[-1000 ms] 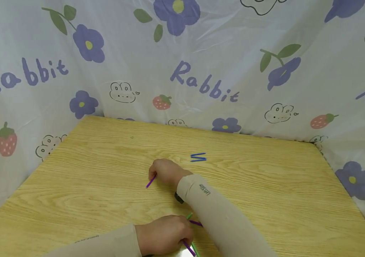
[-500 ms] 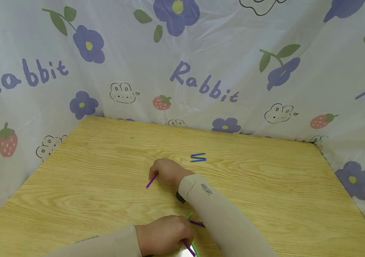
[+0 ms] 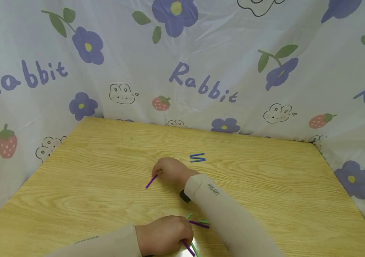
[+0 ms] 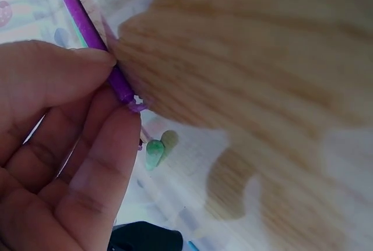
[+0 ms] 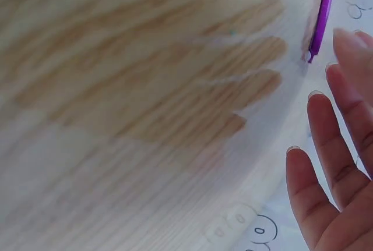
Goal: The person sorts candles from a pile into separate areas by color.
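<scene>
In the head view my left hand [image 3: 166,235] is low in the middle. Its thumb and fingertips pinch a thin purple stick [image 4: 87,24] with a small pale nub at one end. A green stick [image 3: 195,249] runs alongside, partly hidden by that hand. Farther up the table, my right hand [image 3: 173,172] is beside another purple stick [image 3: 150,181] lying slantwise on the wood. The right wrist view has this hand's fingers loosely extended, apart from the purple stick [image 5: 324,15]. Between the forearms lie a purple stick [image 3: 199,224] and a green stick [image 3: 203,221].
Several blue sticks [image 3: 197,157] form a zigzag on the wooden table [image 3: 265,185] beyond my right hand. A printed white curtain [image 3: 131,64] hangs along the table's back and sides. My right forearm [image 3: 230,217] crosses above the tabletop.
My right hand has let go of the purple stick and shifted slightly right, leaving it on the table. More of the sticks beside my right forearm shows. The left hand has stayed put.
</scene>
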`<state>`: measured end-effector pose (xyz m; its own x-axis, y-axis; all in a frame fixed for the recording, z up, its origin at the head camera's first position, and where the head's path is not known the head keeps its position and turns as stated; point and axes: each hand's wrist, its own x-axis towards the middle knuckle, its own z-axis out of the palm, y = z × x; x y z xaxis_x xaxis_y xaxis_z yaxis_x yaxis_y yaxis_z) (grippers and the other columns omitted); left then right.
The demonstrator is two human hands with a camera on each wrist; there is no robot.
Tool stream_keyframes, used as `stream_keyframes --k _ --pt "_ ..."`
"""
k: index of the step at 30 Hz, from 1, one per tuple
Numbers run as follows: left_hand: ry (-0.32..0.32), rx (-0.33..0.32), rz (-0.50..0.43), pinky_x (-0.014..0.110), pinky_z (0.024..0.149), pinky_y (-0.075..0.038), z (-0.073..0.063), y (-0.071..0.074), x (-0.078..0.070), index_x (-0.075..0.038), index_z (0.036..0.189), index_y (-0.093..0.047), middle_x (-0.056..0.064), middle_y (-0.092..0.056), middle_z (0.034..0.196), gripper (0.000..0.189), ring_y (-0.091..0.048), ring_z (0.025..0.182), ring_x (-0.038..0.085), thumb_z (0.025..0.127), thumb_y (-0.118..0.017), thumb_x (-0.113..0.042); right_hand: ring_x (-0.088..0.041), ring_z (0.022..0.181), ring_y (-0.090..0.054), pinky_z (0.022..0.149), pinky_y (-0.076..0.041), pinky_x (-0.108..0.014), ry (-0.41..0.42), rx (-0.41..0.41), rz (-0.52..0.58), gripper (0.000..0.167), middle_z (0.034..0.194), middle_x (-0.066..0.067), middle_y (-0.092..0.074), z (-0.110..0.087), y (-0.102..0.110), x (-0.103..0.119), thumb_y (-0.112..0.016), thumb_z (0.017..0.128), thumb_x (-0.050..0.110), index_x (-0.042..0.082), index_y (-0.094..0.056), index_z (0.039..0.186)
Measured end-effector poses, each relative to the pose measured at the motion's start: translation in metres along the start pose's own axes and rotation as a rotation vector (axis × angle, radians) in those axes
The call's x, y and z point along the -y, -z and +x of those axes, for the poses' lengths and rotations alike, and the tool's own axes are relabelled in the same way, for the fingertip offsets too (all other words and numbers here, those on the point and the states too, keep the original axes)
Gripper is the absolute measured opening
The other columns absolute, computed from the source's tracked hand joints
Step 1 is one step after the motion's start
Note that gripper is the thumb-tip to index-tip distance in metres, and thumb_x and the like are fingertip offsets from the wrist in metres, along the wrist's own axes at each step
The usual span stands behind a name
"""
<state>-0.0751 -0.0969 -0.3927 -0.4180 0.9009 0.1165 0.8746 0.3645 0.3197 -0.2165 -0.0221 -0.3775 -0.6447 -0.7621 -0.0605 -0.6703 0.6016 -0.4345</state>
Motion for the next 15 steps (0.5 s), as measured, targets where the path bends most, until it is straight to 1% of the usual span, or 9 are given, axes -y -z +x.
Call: stream_keyframes --k 4,8,12,15 --pt "0.006 0.012 -0.004 0.003 0.072 -0.033 0.0 0.001 0.0 -0.02 0.074 -0.065 -0.016 -0.055 0.071 0.019 -0.048 0.076 -0.007 0.083 -0.069 -0.004 -0.013 0.101 -0.058 0.09 -0.045 -0.024 -0.063 0.007 0.065 0.014 0.106 0.003 -0.066 -0.006 0.004 -0.004 -0.068 0.09 0.012 0.014 -0.075 0.101" --pt "0.012 0.026 -0.017 0.003 0.072 -0.034 0.001 0.001 0.0 -0.02 0.074 -0.066 -0.016 -0.055 0.071 0.019 -0.048 0.076 -0.007 0.084 -0.068 -0.004 -0.013 0.101 -0.057 0.091 -0.045 -0.026 -0.095 0.0 0.114 0.016 0.109 0.002 -0.066 -0.011 0.008 -0.009 -0.067 0.09 0.014 0.013 -0.074 0.105" --pt "0.014 0.033 -0.022 0.003 0.072 -0.034 0.001 0.002 0.0 -0.02 0.074 -0.066 -0.016 -0.056 0.072 0.019 -0.048 0.075 -0.008 0.084 -0.068 -0.003 -0.014 0.101 -0.059 0.089 -0.047 -0.028 -0.145 -0.038 0.186 0.018 0.11 0.002 -0.067 -0.016 0.01 -0.015 -0.066 0.091 0.012 0.013 -0.073 0.107" --pt "0.017 0.036 -0.021 0.003 0.072 -0.034 0.002 0.001 0.0 -0.02 0.074 -0.066 -0.016 -0.056 0.071 0.019 -0.048 0.075 -0.007 0.083 -0.068 -0.003 -0.016 0.1 -0.06 0.087 -0.049 -0.029 -0.166 -0.066 0.243 0.019 0.109 -0.001 -0.068 -0.021 0.012 -0.02 -0.066 0.091 0.011 0.011 -0.072 0.109"
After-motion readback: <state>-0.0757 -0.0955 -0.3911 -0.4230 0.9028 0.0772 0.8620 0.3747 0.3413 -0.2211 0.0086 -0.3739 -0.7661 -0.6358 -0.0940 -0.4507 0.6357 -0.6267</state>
